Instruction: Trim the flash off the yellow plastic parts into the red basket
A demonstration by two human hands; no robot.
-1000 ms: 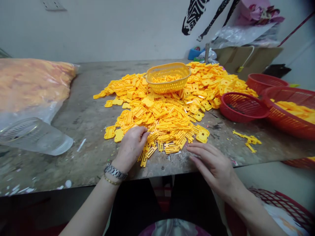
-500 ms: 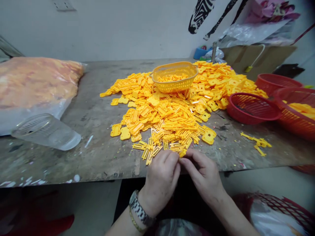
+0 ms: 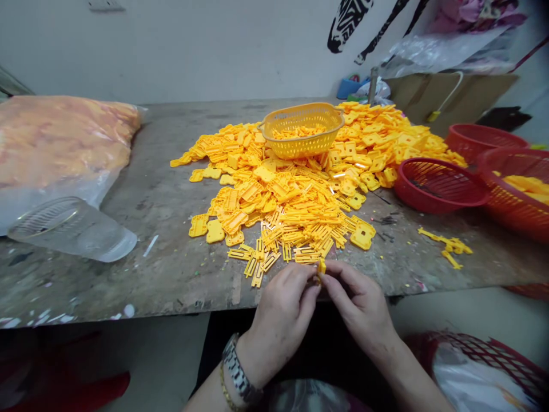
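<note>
A small yellow plastic piece [image 3: 321, 268] is pinched between my two hands at the table's front edge. My left hand [image 3: 285, 306], with a metal watch on its wrist, has its fingers curled against the piece. From the other side, my right hand [image 3: 358, 300] grips it between thumb and forefinger. Just beyond my fingers lie narrow slotted yellow pieces [image 3: 271, 261], at the front of a large heap of yellow plastic parts [image 3: 274, 191]. A yellow basket [image 3: 302, 150] holding small yellow pieces rests on the heap.
At the left are a clear bag of orange-yellow parts [image 3: 64, 143] and a clear plastic cup [image 3: 81, 232] on its side. Red baskets [image 3: 441, 200] stand at the right, near a few loose yellow pieces [image 3: 450, 247]. A cardboard box [image 3: 467, 97] is at the back right.
The yellow piece between my fingers has turned more upright, and my fingers have shifted around it. The view has moved slightly.
</note>
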